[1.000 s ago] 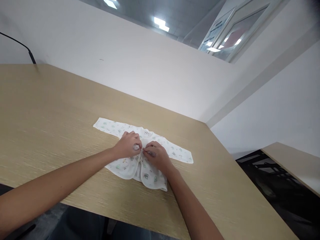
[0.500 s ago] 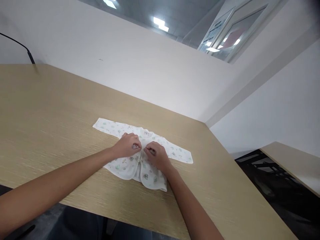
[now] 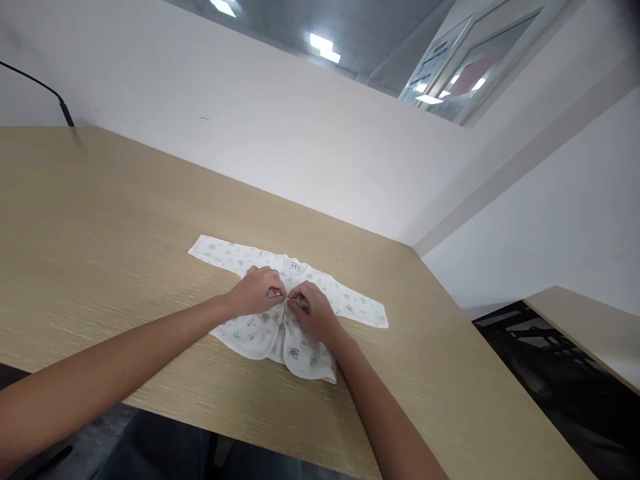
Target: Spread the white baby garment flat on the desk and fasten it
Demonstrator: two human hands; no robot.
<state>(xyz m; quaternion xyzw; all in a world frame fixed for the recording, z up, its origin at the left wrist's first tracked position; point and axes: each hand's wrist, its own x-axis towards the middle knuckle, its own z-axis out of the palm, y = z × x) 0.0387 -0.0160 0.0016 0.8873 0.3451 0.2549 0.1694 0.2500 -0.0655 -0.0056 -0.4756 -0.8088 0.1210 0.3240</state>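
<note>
A small white baby shirt [image 3: 250, 340] with a printed pattern lies spread on the table, its sleeves stretched out to both sides and its collar away from me. My left hand [image 3: 260, 291] pinches the front edge on the left side of the opening. Facing it, my right hand [image 3: 314, 308] pinches the edge on the other side. The fingertips of both hands meet at the middle of the chest, hiding what lies between them. Below them a small button [image 3: 280, 321] shows on the front edge. Lower down, the two front panels part.
The wooden table [image 3: 125, 200] runs back to a white partition [image 3: 280, 133]. A black cable [image 3: 64, 110] comes over the far left edge. To the right, past the table's edge, are a dark gap and another wooden surface [image 3: 580, 313].
My right hand has come slightly left, so the fingertips of both hands now touch at the shirt's front. The shirt stays in place; the view has shifted a little.
</note>
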